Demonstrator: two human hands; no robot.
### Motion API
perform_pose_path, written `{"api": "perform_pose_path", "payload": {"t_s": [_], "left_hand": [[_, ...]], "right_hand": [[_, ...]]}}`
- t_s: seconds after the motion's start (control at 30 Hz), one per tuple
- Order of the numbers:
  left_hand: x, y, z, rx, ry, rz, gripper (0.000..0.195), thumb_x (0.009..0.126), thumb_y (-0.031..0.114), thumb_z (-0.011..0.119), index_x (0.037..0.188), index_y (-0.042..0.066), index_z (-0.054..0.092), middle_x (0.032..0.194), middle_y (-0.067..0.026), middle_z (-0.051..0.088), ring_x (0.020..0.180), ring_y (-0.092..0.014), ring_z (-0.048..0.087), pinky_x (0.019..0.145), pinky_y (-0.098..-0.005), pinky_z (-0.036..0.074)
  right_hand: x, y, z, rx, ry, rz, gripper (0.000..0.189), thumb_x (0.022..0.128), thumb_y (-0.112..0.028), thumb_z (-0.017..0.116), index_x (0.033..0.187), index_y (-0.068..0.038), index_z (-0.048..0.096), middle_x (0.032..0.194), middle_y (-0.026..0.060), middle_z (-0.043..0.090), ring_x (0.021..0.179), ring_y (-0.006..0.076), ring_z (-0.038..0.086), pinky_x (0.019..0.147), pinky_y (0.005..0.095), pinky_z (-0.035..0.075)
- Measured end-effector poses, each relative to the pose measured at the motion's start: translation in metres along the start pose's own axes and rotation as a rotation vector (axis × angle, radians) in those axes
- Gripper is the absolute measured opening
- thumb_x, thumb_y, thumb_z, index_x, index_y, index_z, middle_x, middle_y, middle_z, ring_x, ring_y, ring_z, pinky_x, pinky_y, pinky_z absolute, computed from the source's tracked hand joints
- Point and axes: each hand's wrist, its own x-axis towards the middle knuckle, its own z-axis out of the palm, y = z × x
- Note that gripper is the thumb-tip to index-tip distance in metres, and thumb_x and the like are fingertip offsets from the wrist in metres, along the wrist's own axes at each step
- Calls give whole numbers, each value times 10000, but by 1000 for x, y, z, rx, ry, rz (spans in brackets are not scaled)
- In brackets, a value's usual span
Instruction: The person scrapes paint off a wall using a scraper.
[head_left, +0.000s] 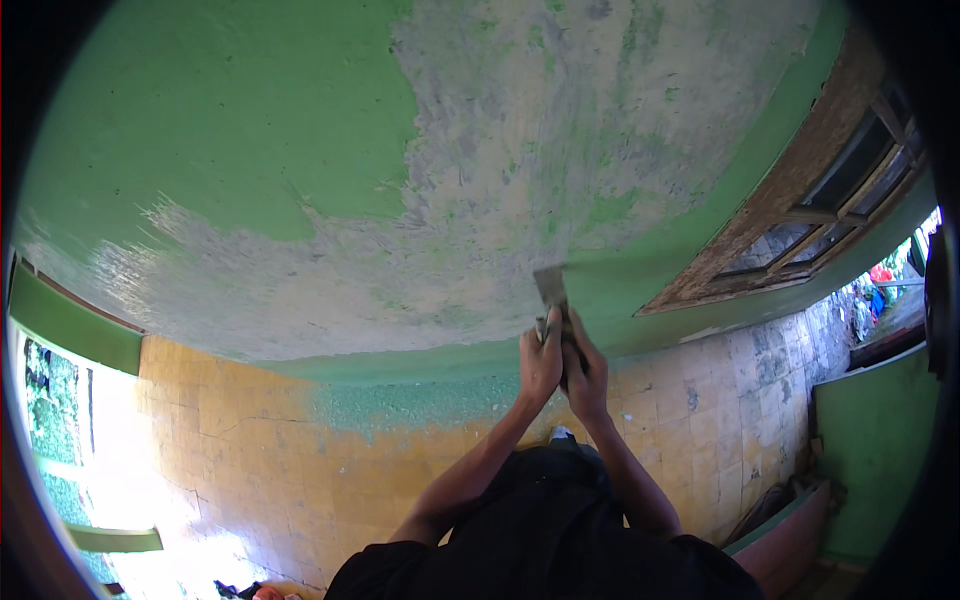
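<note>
A scraper with a flat metal blade points up and away from me, its blade at the green painted wall. Both hands are closed around its handle. My left hand wraps it from the left, with the thumb lying up along the tool. From the right, my right hand grips the lower handle. The blade lies near the border between a bare, whitish-grey scraped patch and green paint on the right. Fingers hide most of the handle.
A worn wooden window frame is set in the wall at right. Green paint flakes lie on the yellowish tiled floor along the wall's foot. Bright openings stand at far left and far right. A green panel is at lower right.
</note>
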Motion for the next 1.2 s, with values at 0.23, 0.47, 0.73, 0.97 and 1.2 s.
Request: {"api": "perform_pose_path", "payload": {"t_s": [0.23,0.47,0.73,0.97,1.2], "left_hand": [[-62,-134,-68,-618,-215,-856,505,1030,452,489,1278,15,534,1157,-152,669,1011,-242,675,853,-392,549],[-59,-113,-65,-290,-259,-629,488,1050,362,474,1397,19,461,1337,-198,583,1173,-306,619,986,-420,512],[-44,-17,24,-155,-8,-27,444,1045,245,481,1405,-15,482,1363,-176,571,1229,-301,580,970,-398,506],[-52,46,114,103,107,346,579,981,90,530,1516,0,327,1590,-226,281,1457,-367,315,1136,-419,347],[-34,58,155,436,130,559,684,983,169,525,1560,6,196,1635,-219,127,1485,-408,199,1172,-452,284]], "right_hand": [[-73,40,-37,-413,-393,281,522,939,-78,547,1453,-85,462,894,273,658,757,420,667,678,403,519],[-55,30,-94,-531,-272,361,588,888,-34,583,1460,-73,454,1179,263,656,1073,262,670,900,328,483],[22,-17,-142,-246,-467,326,555,923,-13,583,1463,-79,473,938,36,604,657,79,505,614,240,446],[67,-53,-178,48,-473,441,497,935,15,525,1430,9,484,890,-12,567,662,50,467,582,216,385],[96,-43,-187,140,-557,350,476,992,-21,478,1467,-22,449,805,-34,531,589,16,413,507,204,336]]}}
